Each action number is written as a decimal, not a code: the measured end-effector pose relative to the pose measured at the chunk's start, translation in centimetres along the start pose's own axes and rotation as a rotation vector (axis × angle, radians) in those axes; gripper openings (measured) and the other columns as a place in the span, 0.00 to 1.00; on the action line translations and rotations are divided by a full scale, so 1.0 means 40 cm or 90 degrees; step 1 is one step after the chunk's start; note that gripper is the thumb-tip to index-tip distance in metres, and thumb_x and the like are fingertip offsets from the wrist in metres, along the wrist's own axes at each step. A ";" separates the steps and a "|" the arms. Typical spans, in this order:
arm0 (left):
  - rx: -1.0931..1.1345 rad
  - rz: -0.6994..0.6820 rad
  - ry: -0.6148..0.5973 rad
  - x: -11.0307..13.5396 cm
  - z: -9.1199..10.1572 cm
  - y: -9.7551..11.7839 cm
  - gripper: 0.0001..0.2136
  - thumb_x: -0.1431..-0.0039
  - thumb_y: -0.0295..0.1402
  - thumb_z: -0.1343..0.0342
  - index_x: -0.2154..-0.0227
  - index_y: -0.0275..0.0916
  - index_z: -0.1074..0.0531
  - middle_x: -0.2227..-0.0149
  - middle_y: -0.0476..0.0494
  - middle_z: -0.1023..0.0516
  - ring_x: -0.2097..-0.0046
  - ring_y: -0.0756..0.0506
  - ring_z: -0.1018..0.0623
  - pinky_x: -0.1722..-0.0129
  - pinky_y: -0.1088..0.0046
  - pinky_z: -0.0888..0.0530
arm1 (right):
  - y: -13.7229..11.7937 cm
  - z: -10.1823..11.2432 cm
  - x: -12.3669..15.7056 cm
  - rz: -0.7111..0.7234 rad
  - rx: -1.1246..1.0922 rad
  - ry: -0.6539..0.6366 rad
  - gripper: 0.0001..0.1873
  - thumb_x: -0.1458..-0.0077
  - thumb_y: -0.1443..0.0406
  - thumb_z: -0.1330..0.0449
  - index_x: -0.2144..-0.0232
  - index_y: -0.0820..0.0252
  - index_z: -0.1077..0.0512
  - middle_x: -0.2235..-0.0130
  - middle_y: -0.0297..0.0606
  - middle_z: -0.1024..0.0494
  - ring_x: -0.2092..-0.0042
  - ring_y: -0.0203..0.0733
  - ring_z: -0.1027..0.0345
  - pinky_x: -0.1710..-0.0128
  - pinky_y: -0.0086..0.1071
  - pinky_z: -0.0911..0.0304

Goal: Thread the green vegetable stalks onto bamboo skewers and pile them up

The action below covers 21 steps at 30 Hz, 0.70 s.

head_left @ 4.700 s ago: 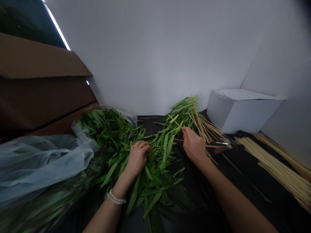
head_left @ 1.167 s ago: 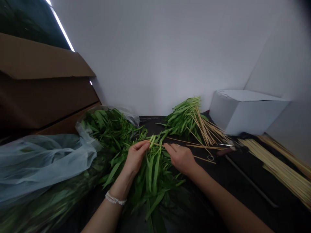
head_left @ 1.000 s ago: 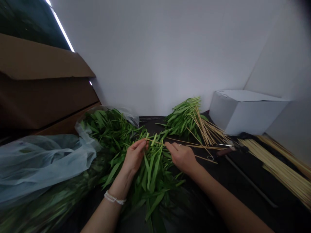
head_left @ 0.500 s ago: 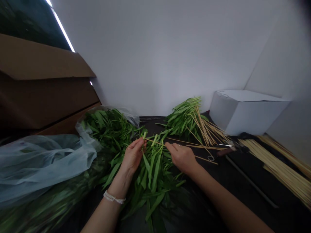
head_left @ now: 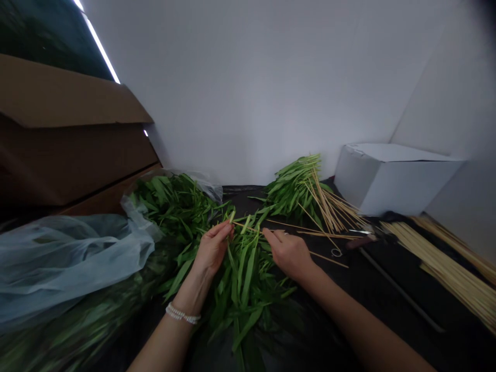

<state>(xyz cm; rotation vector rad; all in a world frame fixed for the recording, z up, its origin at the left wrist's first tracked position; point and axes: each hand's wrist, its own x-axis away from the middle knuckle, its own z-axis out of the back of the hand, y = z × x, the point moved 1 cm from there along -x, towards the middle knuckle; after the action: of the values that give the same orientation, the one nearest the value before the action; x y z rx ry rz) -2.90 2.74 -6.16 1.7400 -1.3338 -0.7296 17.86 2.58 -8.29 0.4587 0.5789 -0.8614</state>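
My left hand (head_left: 212,247) is closed, thumb and fingers pinching a green leafy stem (head_left: 232,217) near its cut end. My right hand (head_left: 290,252) grips a thin wooden skewer (head_left: 251,228), which runs across to the stem at my left fingertips. Between the hands, more stems hang on or against the skewer, with long narrow leaves (head_left: 248,274) drooping below. Whether the skewer pierces each stem is too small to tell. The skewer's tail (head_left: 331,260) sticks out to the right behind my right hand.
Loose greens (head_left: 170,201) fill a clear plastic bag (head_left: 77,258) at left, beside a cardboard box (head_left: 70,160). Behind right lie skewered greens (head_left: 294,181), near a wood-handled tool (head_left: 360,242). A white box (head_left: 395,181) and bundled sticks (head_left: 437,258) are at right.
My right hand has shifted very slightly left, and the skewer's tail end has dipped a little. The left hand stays nearly in place, still pinching the stem.
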 end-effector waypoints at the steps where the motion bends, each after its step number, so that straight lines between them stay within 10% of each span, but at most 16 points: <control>1: 0.001 0.004 -0.002 0.001 -0.001 0.001 0.15 0.69 0.29 0.27 0.72 0.34 0.20 0.72 0.47 0.19 0.71 0.53 0.24 0.66 0.77 0.29 | -0.001 -0.001 0.000 0.002 0.000 -0.001 0.21 0.44 0.73 0.49 0.48 0.62 0.30 0.67 0.39 0.25 0.71 0.35 0.34 0.72 0.29 0.45; 21: -0.025 0.062 -0.011 0.000 0.012 0.005 0.12 0.67 0.26 0.28 0.75 0.34 0.20 0.72 0.45 0.19 0.71 0.52 0.23 0.66 0.77 0.28 | -0.017 -0.011 0.007 -0.010 -0.028 -0.005 0.21 0.44 0.73 0.49 0.48 0.62 0.30 0.68 0.37 0.25 0.70 0.36 0.33 0.72 0.29 0.45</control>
<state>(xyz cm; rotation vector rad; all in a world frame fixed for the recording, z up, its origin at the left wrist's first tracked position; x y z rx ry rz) -3.38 2.60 -6.24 1.6285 -1.3970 -0.7131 17.33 2.27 -8.89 0.4118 0.5930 -0.8631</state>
